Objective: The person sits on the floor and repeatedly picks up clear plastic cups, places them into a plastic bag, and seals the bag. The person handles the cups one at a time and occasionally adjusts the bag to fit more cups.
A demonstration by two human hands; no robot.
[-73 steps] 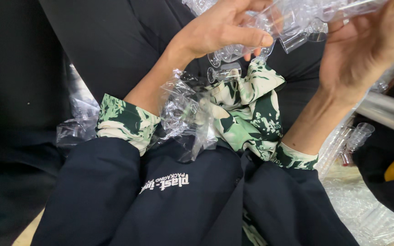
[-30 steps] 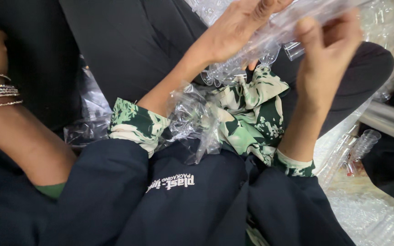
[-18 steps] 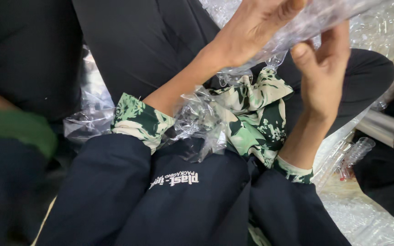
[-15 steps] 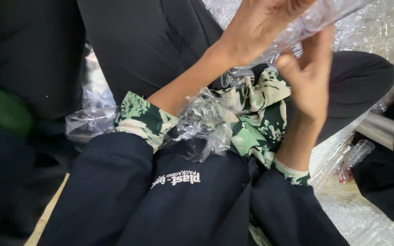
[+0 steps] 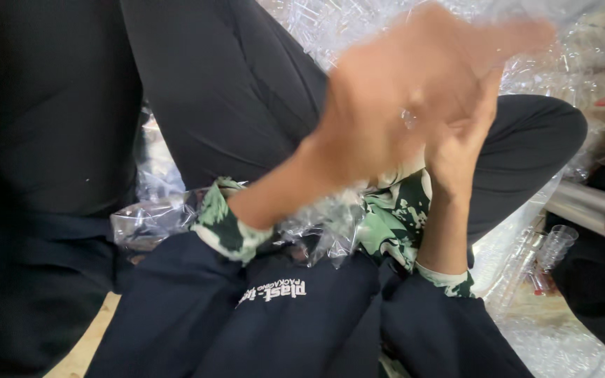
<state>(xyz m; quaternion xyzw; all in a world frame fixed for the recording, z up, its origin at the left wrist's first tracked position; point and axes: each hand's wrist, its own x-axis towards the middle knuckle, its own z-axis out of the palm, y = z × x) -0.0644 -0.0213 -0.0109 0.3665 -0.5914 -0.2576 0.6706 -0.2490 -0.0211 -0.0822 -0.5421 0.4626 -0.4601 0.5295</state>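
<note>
Clear plastic wrap [image 5: 330, 227] | lap, under blurred left hand [image 5: 386, 119] | metal tube [image 5: 589, 210] right

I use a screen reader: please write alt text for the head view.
Two blurred hands, left hand and right hand, meet over clear plastic wrapping bunched in the lap. Dark sleeves with green patterned cuffs fill the foreground; a metal tube lies at right.

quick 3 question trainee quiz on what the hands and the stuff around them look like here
1. True or false: the left hand is sharp and still in the head view.
2. What lies in the lap under the hands? A clear plastic wrap B a metal tray C a book
3. What colours are the sleeve cuffs?

Key: 1 false, it is motion blurred, and so is the right hand. 2 A. 3 green and white pattern.
</note>
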